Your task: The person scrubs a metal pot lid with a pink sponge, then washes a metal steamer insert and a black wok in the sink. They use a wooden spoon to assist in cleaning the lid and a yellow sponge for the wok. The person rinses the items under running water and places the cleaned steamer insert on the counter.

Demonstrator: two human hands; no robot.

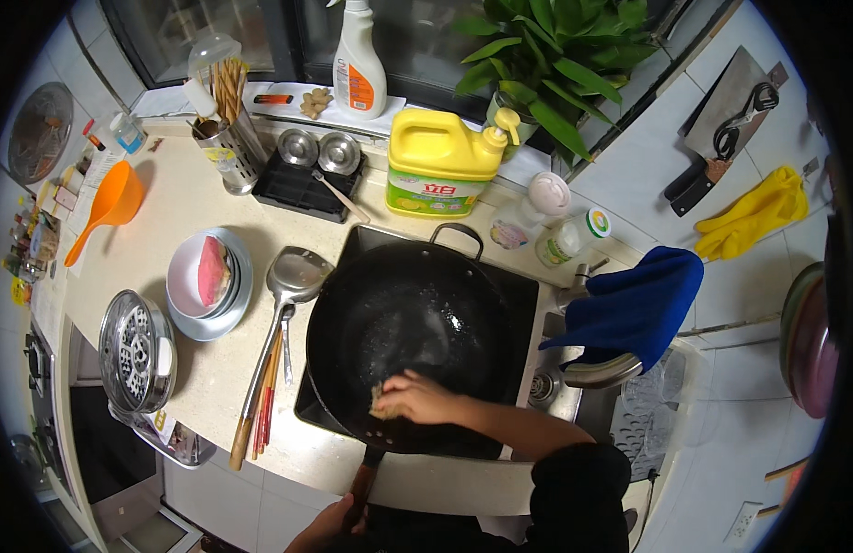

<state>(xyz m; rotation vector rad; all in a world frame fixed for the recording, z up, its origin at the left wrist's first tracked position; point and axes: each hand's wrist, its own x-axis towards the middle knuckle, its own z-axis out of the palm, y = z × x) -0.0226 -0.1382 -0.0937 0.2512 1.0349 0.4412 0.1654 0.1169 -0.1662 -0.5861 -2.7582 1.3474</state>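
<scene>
Two hands are working on one wok (408, 332), which is sitting in the sink basin directly in front of the person. The right hand (415, 398) is lying inside the wok near its front rim, with the fingers curled down on a small yellowish sponge (378, 400) and pressing it against the dark inner wall. The left hand (330, 525) is closed around the wooden handle (363, 481), which is pointing toward the person at the lower edge of the view.

To my judgement, the scrubbing is going well only if the left hand is keeping the handle firm, because the round bottom can be rocking under pressure. The right hand should be moving the sponge in small circles and following the curve of the wall, not only the bottom, where some foam or wet shine is showing. Pressure should be coming from flat fingers, so the sponge is not slipping out.

Just left of the right hand, a metal ladle (288, 286) and some chopsticks (265, 396) are lying on the counter, near the rim, so the wok should not be swinging that way. Far ahead of the hands, a yellow soap jug (440, 161) is standing. To the right, a blue cloth (634, 309) is hanging over the tap.
</scene>
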